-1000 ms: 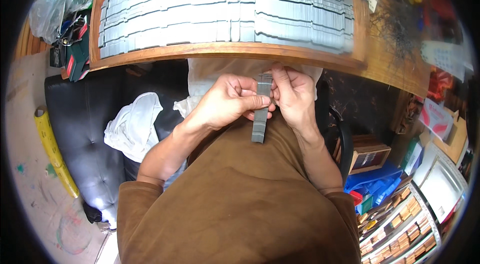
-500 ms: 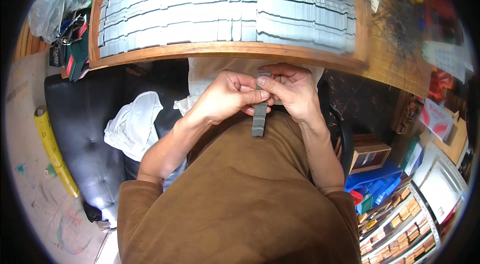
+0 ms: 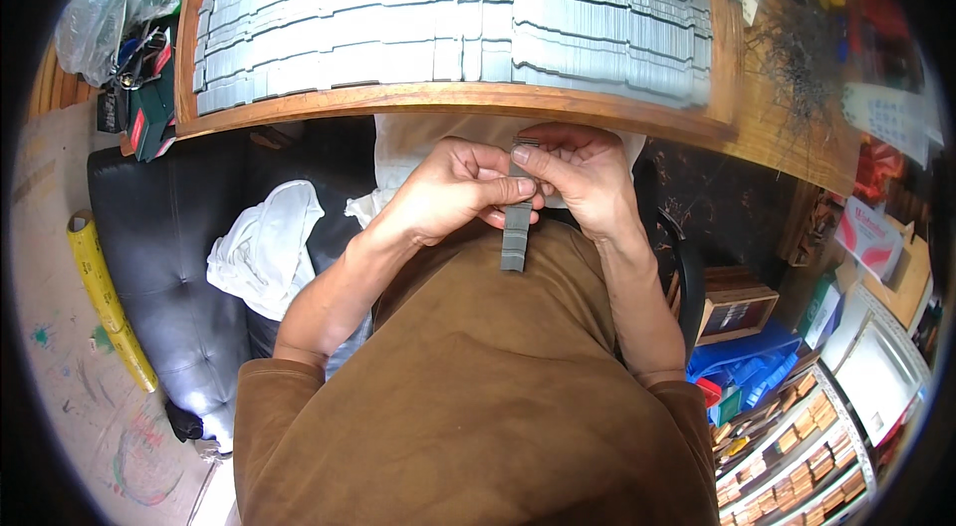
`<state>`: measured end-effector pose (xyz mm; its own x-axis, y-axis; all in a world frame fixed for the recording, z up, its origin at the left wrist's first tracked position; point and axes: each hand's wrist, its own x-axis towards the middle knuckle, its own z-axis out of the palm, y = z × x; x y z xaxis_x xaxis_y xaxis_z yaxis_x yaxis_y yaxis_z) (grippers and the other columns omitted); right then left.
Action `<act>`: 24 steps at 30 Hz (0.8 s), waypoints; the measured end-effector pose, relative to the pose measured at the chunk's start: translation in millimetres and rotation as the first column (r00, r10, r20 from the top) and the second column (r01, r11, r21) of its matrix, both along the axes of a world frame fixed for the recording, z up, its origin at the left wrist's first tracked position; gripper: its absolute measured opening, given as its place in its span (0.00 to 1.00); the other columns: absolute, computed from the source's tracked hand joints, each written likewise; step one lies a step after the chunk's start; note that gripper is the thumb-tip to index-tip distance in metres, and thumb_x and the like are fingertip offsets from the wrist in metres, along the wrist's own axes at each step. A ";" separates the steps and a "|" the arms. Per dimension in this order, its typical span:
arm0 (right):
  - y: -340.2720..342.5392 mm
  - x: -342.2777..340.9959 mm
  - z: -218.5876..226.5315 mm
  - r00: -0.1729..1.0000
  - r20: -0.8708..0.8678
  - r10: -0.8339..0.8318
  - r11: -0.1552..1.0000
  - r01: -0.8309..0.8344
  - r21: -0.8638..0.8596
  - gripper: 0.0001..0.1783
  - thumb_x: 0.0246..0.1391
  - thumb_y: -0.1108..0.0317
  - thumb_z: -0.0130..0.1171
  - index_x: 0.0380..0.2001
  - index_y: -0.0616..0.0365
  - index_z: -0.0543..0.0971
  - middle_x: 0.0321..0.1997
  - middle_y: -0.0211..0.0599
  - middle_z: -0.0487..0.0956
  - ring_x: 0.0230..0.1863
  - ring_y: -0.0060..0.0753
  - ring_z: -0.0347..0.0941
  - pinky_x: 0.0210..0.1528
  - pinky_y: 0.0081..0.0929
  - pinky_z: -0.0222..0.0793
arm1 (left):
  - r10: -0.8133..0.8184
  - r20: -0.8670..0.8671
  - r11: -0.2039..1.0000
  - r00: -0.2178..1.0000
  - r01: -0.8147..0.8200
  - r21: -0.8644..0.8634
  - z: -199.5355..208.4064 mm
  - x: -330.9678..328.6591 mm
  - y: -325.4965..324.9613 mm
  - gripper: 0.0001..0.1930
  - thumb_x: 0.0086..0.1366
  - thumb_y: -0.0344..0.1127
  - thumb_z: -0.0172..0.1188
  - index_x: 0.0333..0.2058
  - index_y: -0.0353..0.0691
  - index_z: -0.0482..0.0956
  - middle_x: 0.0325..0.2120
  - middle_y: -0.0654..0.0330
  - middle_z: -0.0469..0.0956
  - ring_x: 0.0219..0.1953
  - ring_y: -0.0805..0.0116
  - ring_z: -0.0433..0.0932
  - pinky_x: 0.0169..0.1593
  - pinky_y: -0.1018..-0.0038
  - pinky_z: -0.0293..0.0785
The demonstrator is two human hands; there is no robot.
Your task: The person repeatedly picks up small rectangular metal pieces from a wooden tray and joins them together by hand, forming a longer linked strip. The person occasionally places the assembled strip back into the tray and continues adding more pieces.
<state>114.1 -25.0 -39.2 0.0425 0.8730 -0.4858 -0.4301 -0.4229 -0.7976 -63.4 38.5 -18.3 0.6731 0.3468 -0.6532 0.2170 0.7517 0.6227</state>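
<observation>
Brown shirt (image 3: 478, 377) nearest. Narrow stack of grey strips (image 3: 515, 239) hangs just above its front, near end sticking out. Left hand (image 3: 443, 192) pinches the stack mid-length, thumb across it; right hand (image 3: 590, 179) grips the far end between thumb and fingers. Hands close together. White fabric (image 3: 398, 139) behind them. Beyond that, wooden tray (image 3: 418, 99) packed with rows of grey pieces (image 3: 588, 28); tabletop (image 3: 805, 147) shows to its right.
</observation>
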 end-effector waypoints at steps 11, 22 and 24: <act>1.3 -0.2 0.3 1.000 0.006 0.004 1.000 -0.004 -0.004 0.12 0.53 0.74 0.68 0.40 0.68 0.81 0.28 0.35 0.81 0.24 0.19 0.74 0.27 0.16 0.70 | 0.022 -0.002 1.000 1.000 -0.022 0.007 -1.0 -0.3 -1.0 0.11 0.66 0.36 0.64 0.41 0.34 0.83 0.35 0.57 0.85 0.35 0.72 0.84 0.34 0.84 0.77; -1.7 3.7 -0.6 0.999 0.044 0.004 1.000 -0.004 0.001 0.12 0.55 0.72 0.67 0.39 0.69 0.81 0.27 0.36 0.81 0.23 0.21 0.74 0.27 0.18 0.71 | 0.022 0.002 1.000 1.000 -0.022 -0.001 -0.8 0.4 -0.9 0.11 0.66 0.35 0.64 0.41 0.33 0.83 0.35 0.58 0.85 0.33 0.75 0.83 0.35 0.83 0.76; -1.0 6.9 2.3 0.993 0.077 0.087 0.995 -0.083 -0.054 0.12 0.56 0.70 0.67 0.39 0.69 0.81 0.27 0.35 0.81 0.23 0.21 0.74 0.27 0.18 0.71 | 0.012 -0.026 1.000 1.000 -0.012 0.003 0.1 0.1 -1.2 0.10 0.66 0.34 0.64 0.41 0.33 0.83 0.35 0.58 0.85 0.33 0.75 0.83 0.35 0.82 0.76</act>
<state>121.1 -26.0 -36.9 0.0091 0.8496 -0.5274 -0.3273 -0.4958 -0.8044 -63.3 37.3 -18.2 0.6517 0.3567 -0.6694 0.2237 0.7529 0.6190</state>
